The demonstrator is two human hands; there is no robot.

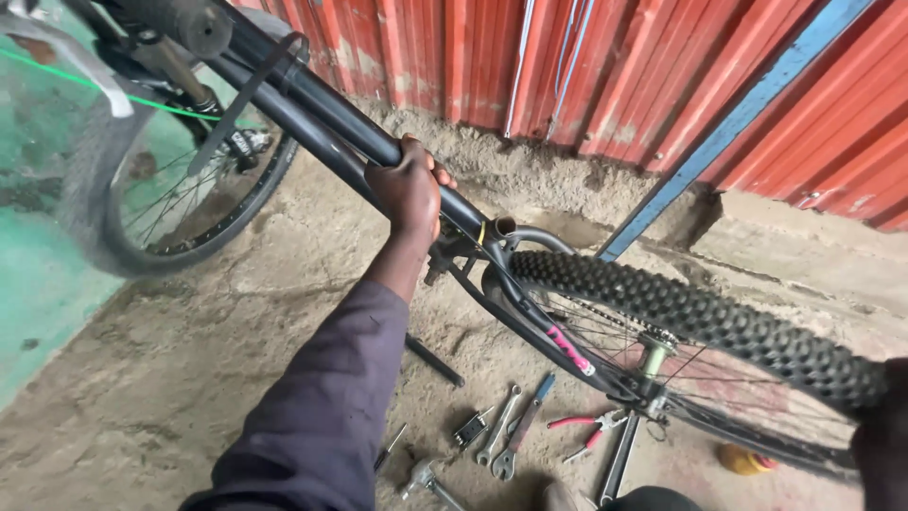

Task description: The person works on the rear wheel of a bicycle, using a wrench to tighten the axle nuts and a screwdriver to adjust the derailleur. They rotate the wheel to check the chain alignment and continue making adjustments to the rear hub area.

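Your left hand [409, 189] holds the black bicycle frame [322, 118] in a closed grip; your right hand is out of view; tools [511, 431] lie on the floor [189, 360].

- Red corrugated metal wall [586, 66] runs along the back.
- A blue post [738, 114] leans against the wall.
- Dirt floor [189, 360], rough and brownish, with a green floor patch [38, 284] at the left edge.
- Two wrenches [501, 437] lie on the floor, close together.
- Blue-handled screwdriver [532, 409] just beside the wrenches.
- Red-handled pliers [588, 428] lie near them.
- A black rod [435, 361] lies on the floor.
- A yellow object [742, 461] sits on the floor, partly hidden.
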